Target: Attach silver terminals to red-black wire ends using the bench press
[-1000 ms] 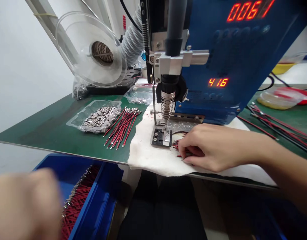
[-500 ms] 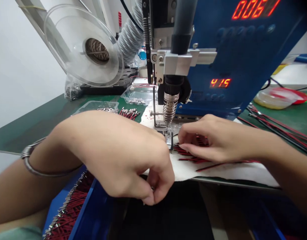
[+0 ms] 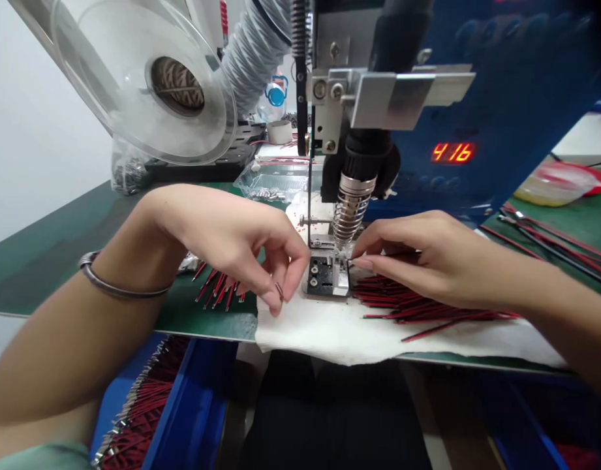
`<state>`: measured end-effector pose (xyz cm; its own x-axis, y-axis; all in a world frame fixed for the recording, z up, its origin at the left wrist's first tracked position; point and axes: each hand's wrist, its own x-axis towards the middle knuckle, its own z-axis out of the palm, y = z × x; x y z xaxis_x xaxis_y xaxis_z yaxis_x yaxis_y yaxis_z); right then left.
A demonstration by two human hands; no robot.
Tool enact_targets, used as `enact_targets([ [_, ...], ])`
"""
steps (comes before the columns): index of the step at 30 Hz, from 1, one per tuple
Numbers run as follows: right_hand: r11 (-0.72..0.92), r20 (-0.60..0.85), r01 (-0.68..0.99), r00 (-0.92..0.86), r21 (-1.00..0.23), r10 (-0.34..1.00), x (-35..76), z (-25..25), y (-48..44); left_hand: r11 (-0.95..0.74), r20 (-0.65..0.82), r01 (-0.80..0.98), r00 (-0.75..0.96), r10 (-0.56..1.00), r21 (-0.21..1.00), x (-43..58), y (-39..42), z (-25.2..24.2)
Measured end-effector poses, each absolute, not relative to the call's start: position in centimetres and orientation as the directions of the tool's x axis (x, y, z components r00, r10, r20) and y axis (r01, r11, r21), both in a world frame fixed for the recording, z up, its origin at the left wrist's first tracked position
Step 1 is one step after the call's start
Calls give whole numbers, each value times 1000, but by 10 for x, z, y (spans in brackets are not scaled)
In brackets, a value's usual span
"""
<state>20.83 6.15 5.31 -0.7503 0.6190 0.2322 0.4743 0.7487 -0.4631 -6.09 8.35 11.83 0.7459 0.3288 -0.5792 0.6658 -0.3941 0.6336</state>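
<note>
We have our left hand just left of the black fixture, its thumb and fingers pinching a small metallic piece above the white cloth. Our right hand is narrowed at the fixture's right side, thumb and fingertips close together near the spring-wrapped rod; we cannot tell whether anything sits between them. Below that hand, the red-and-black wires lie in a loose bundle on the cloth. Partly hidden behind our left hand, a second bunch lies on the green table. Lower down at left, we see metal-ended wires stacked in a blue bin. The blue machine stands behind our right hand, its red display reading 416.
</note>
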Motion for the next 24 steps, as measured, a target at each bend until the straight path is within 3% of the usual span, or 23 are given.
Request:
enact_targets([
  [8, 765, 332, 456, -710, -455, 621, 203, 47, 56, -307, -601, 707, 705, 375, 637, -60, 93, 106],
  [17, 742, 329, 501, -679, -446, 656, 204, 43, 60, -274, -569, 670, 736, 367, 690, -55, 92, 101],
  [24, 790, 421, 430, -678, -437, 602, 203, 37, 58, -251, -552, 676, 721, 418, 693, -50, 87, 96],
])
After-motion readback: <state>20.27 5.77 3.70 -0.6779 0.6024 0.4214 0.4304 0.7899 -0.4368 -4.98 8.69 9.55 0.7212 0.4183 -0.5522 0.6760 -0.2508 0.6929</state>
